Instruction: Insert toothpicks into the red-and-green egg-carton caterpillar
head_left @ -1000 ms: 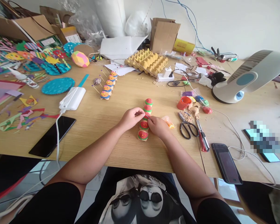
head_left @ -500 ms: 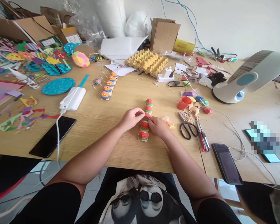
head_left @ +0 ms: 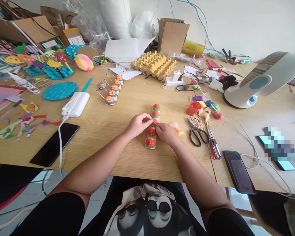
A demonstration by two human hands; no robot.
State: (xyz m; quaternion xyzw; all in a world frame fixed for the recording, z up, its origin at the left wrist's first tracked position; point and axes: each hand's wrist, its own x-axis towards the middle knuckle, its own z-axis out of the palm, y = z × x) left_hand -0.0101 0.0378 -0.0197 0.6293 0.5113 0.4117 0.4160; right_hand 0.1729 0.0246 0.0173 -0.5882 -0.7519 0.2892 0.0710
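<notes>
A strip of egg-carton cups [head_left: 151,132], painted red with green bands, lies lengthwise before me on the table. The nearer cups carry small faces. Over its middle cup, the fingertips of my left hand [head_left: 139,125] are pinched together; whatever is between them is too small to make out. From the right, my right hand [head_left: 167,133] is closed around a thin stick-like thing [head_left: 155,123] whose tip points at my left fingertips. Most of that thing is hidden in the hand. Close to my right hand lies a small plastic bag with orange material [head_left: 178,129].
Right of my hands are black-handled scissors [head_left: 198,133], a red utility knife [head_left: 213,143], an orange cup [head_left: 193,108] and a phone [head_left: 239,171]. A second painted strip [head_left: 114,90] with pins stands farther back. Leftward lie a power bank [head_left: 76,103] and another phone [head_left: 55,144].
Both hands stay almost in place over the middle cup. The view shifts very slightly; nothing is visibly taken up or let go.
</notes>
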